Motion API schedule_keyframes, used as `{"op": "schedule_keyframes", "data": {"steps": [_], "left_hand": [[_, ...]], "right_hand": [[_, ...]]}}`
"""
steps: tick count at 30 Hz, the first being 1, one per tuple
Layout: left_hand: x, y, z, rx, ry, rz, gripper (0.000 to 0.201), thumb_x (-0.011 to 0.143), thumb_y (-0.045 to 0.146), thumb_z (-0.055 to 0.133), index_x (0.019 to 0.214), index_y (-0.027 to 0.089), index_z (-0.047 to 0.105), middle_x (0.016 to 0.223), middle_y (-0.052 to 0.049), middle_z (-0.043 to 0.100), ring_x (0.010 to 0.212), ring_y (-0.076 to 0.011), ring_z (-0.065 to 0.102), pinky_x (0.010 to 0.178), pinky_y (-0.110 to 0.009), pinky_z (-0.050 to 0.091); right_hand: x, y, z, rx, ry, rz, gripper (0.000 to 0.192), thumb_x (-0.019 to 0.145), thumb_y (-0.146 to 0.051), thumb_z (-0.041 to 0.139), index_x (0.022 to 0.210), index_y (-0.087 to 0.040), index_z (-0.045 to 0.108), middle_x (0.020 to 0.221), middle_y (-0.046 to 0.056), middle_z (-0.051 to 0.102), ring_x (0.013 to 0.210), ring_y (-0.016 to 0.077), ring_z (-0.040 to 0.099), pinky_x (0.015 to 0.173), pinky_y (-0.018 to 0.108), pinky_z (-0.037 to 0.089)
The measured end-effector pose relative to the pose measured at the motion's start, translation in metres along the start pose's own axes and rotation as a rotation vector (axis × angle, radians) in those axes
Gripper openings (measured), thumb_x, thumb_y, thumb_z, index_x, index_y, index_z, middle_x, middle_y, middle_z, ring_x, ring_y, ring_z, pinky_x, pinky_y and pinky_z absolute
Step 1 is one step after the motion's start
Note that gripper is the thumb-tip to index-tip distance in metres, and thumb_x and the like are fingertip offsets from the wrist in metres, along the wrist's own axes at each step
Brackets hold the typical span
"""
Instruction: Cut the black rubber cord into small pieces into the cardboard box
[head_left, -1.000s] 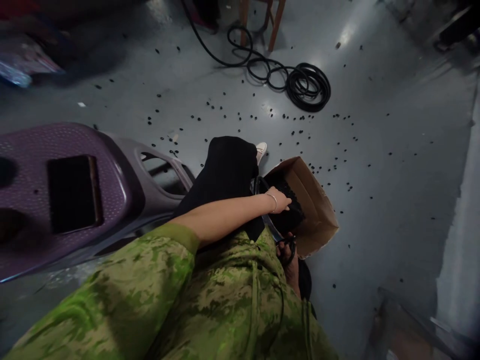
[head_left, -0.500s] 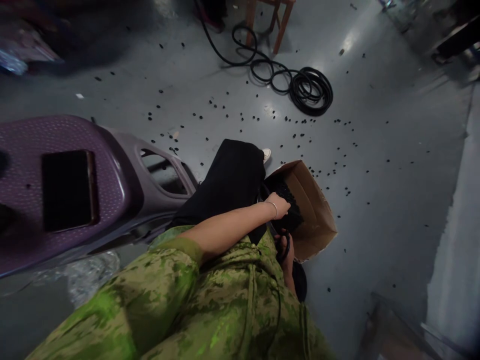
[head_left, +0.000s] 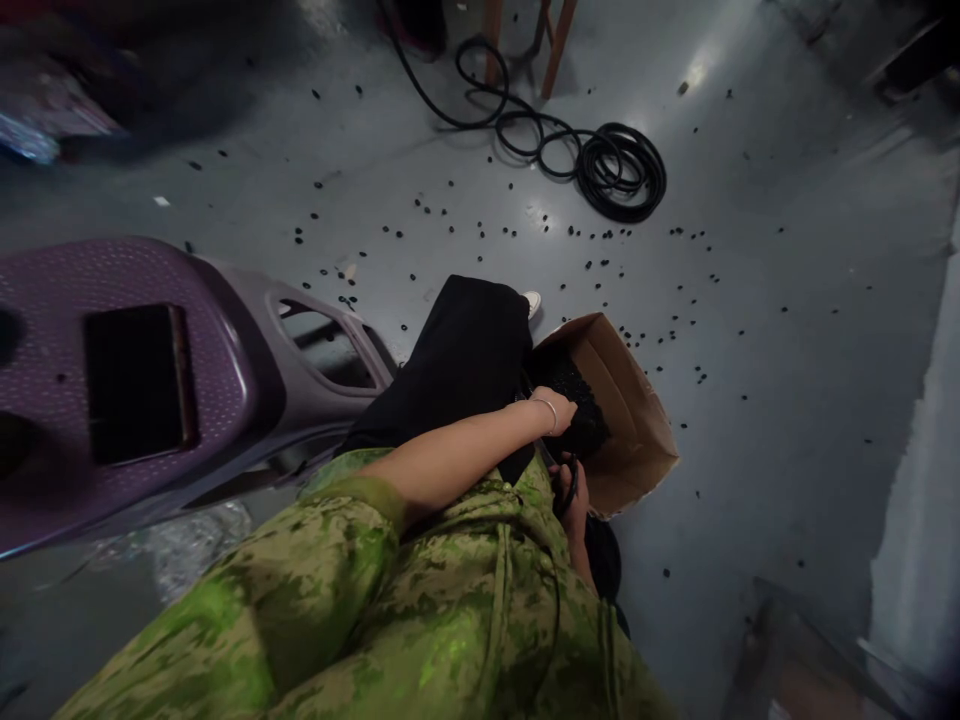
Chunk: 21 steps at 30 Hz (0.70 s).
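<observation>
My left hand (head_left: 553, 410), with a thin bracelet at the wrist, is closed over the open cardboard box (head_left: 636, 425). Whatever its fingers grip is hidden; a dark strand shows beside it, against the black trousers. Just below, close to my body, my right hand (head_left: 576, 500) is wrapped around black-handled scissors (head_left: 572, 482), whose looped handle shows at the fingers. The blades cannot be made out. Inside the box lies a heap of small black pieces (head_left: 589, 405). Both hands are near the box's left side.
Small black pieces are scattered over the grey floor (head_left: 750, 280). A coil of black hose (head_left: 621, 205) lies ahead, near a wooden stool (head_left: 556, 55). At left, a purple plastic stool (head_left: 214, 345) bears a phone (head_left: 135, 385). Clear plastic wrap (head_left: 199, 545) lies below it.
My left hand has shifted very slightly left within the view. The right hand keeps its grip on the scissors. The camera view has tilted a little.
</observation>
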<state>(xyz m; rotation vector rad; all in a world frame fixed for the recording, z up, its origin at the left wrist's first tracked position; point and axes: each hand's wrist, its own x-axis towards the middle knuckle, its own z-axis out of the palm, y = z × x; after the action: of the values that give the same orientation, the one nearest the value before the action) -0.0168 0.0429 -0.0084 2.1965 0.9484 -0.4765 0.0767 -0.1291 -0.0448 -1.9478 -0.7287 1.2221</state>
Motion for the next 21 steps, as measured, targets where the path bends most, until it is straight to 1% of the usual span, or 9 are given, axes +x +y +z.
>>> {"op": "schedule_keyframes", "data": {"steps": [5,8,12,15,18,21], "left_hand": [[0.0012,-0.0005,-0.0015,-0.002,-0.07,0.035,0.037,0.086,0.034,0.051,0.122,0.023,0.056,0.114,-0.013,0.065,0.11,-0.0258,0.058,0.087,-0.037,0.044],[0.0017,-0.0002,-0.0022,-0.01,-0.098,0.053,0.036,0.086,0.035,0.051,0.119,0.024,0.059,0.115,-0.013,0.065,0.11,-0.0261,0.057,0.089,-0.037,0.044],[0.0023,-0.0007,-0.0014,-0.051,-0.068,0.054,0.035,0.086,0.041,0.049,0.113,0.025,0.064,0.116,-0.012,0.065,0.111,-0.0265,0.057,0.089,-0.037,0.043],[0.003,-0.0011,-0.0007,-0.062,-0.061,0.046,0.034,0.085,0.041,0.05,0.111,0.027,0.065,0.115,-0.01,0.065,0.111,-0.0252,0.057,0.09,-0.036,0.043],[0.0039,-0.001,-0.0008,-0.069,-0.064,0.049,0.034,0.085,0.041,0.05,0.11,0.024,0.066,0.114,-0.011,0.065,0.11,-0.0258,0.057,0.09,-0.036,0.043],[0.0045,-0.0001,-0.0013,-0.081,-0.076,0.053,0.033,0.084,0.04,0.052,0.108,0.023,0.067,0.115,-0.012,0.065,0.111,-0.0263,0.057,0.091,-0.036,0.043]], "right_hand": [[0.0014,0.0024,0.0006,0.033,0.005,-0.005,0.055,0.072,-0.057,0.055,0.11,-0.017,0.052,0.073,0.001,0.061,0.057,0.0128,0.052,0.05,0.023,0.036],[0.0009,0.0013,0.0011,0.014,0.012,-0.02,0.054,0.073,-0.056,0.054,0.109,-0.016,0.052,0.072,0.0,0.06,0.056,0.0124,0.051,0.051,0.023,0.035],[0.0007,0.0008,-0.0001,0.006,0.014,-0.034,0.054,0.072,-0.057,0.055,0.108,-0.016,0.053,0.074,0.001,0.061,0.059,0.0131,0.053,0.053,0.024,0.037],[0.0006,0.0008,-0.0015,0.009,-0.006,-0.02,0.056,0.07,-0.058,0.056,0.108,-0.017,0.052,0.079,0.002,0.063,0.066,0.0148,0.056,0.057,0.024,0.039],[0.0001,-0.0007,-0.0018,0.002,-0.024,0.003,0.055,0.07,-0.057,0.056,0.107,-0.017,0.052,0.083,0.003,0.064,0.07,0.0158,0.056,0.06,0.025,0.039],[-0.0006,-0.004,-0.0014,-0.012,-0.015,-0.001,0.051,0.071,-0.057,0.055,0.104,-0.018,0.053,0.08,0.003,0.065,0.069,0.0156,0.055,0.06,0.025,0.038]]}}
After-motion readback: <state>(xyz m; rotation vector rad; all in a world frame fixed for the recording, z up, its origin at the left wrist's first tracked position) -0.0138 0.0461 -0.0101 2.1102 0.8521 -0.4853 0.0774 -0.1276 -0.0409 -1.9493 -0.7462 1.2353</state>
